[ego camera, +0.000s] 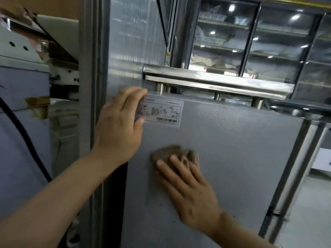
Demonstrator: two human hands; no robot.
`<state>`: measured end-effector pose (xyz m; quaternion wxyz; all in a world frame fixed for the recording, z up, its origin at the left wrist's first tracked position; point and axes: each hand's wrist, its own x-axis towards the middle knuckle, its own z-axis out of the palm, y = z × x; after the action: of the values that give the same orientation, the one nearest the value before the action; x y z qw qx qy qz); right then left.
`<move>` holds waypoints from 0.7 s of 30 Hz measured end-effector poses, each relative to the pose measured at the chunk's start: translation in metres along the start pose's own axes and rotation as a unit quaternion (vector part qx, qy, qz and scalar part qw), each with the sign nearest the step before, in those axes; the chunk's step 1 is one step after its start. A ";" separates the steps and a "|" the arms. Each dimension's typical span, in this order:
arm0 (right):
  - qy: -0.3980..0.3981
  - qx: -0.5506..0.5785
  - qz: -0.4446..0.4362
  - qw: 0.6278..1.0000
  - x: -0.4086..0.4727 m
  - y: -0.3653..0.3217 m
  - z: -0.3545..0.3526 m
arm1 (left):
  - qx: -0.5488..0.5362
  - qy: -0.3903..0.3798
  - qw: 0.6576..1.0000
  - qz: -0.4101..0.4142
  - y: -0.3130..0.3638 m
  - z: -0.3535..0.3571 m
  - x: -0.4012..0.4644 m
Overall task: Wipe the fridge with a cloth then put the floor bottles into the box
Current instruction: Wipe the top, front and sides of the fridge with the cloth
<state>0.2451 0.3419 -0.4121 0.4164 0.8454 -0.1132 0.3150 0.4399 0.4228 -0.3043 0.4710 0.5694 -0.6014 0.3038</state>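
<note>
My right hand [188,190], fingers straight, presses the brown cloth [172,153] flat on the grey fridge [232,158] panel, below its label [161,111]. My left hand [120,126], open, rests on the label's left edge.

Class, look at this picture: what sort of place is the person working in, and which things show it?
Probably a shop or commercial kitchen's back area. Clues: a glass-fronted display case with shelves, a steel shelf, and a grey fridge bearing a label.

Soft indoor light, motion-blurred hands
</note>
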 end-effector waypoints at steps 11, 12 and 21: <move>0.086 0.008 0.127 0.988 0.123 0.044 -0.041 | -0.164 -0.073 0.982 -0.052 -0.009 -0.025 -0.002; 0.091 0.009 0.134 0.987 0.127 0.039 -0.037 | -0.173 -0.068 0.980 -0.065 -0.010 -0.027 -0.006; -0.049 -0.007 -0.076 0.996 0.066 0.005 -0.012 | -0.123 -0.062 0.981 -0.136 -0.019 -0.045 -0.063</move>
<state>0.2888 0.3529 -0.3627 0.4394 0.8627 -0.0712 0.2399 0.4624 0.4848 -0.3480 0.5361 0.6011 -0.5794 0.1250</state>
